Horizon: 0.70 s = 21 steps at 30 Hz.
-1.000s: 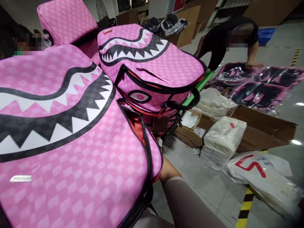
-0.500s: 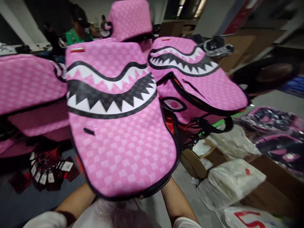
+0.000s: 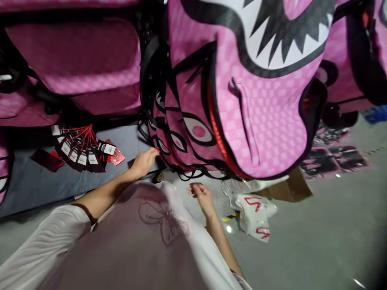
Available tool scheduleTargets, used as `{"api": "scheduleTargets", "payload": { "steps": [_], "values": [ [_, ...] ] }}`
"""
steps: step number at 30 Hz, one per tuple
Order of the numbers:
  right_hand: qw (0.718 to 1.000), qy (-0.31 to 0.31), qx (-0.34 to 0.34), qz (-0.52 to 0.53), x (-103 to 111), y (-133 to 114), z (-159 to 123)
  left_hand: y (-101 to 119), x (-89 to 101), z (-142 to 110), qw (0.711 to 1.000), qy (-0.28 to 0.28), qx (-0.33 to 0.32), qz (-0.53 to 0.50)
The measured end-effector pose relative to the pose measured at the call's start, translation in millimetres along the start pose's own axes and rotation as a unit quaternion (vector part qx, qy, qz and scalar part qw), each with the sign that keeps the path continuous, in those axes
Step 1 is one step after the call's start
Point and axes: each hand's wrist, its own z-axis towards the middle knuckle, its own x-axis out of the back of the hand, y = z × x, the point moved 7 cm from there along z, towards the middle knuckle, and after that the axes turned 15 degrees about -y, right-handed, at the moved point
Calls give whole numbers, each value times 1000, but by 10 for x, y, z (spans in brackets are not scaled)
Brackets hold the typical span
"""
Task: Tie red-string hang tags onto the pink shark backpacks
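Observation:
A stack of pink checkered backpacks with shark-mouth prints [image 3: 260, 104] fills the upper middle, their printed eyes and black straps facing me. My left hand [image 3: 144, 161] reaches to the lower edge of the stack beside the straps, fingers curled, touching the table edge or a strap; I cannot make out which. My right hand [image 3: 201, 193] hangs lower, just under the stack, fingers loosely curled with nothing visible in them. My pale sleeves and shirt fill the bottom of the view.
More pink backpacks [image 3: 75, 60] lie at the upper left on a grey table [image 3: 39, 181]. A bunch of red and black hang tags [image 3: 84, 151] dangles over it. White plastic bags with red marks [image 3: 254, 211] and a cardboard box [image 3: 290, 189] sit on the grey floor.
The backpack I held up in both hands now rests on the stack. Both hands have let go and dropped below it. My view has tipped sharply downward.

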Motion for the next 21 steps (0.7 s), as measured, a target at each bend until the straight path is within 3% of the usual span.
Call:
{"api": "scheduleTargets", "payload": {
  "steps": [2, 4, 6, 8, 13, 17, 21],
  "values": [
    [996, -49, 65, 26, -560, -220, -23, 44, -186, -115, 983, -150, 0, 110],
    [988, -47, 138, 45, -1019, -461, -20, 4, -375, -240, 949, -262, 7, 172],
    [985, -15, 165, 51, -1326, -577, -3, -76, -517, -348, 923, -335, 1, 188],
    [986, 18, 158, 44, -1501, -558, -1, -172, -572, -420, 915, -363, -10, 175],
    [981, 116, 108, 107, -1557, -166, -41, -330, -487, -467, 926, -362, -43, 98],
    [970, 160, 52, 178, -1421, 153, 227, -405, -367, -347, 931, -325, -7, 165],
    [957, 284, -51, 40, -1078, 244, 660, -384, -299, -177, 922, -296, 29, 246]
  ]
}}
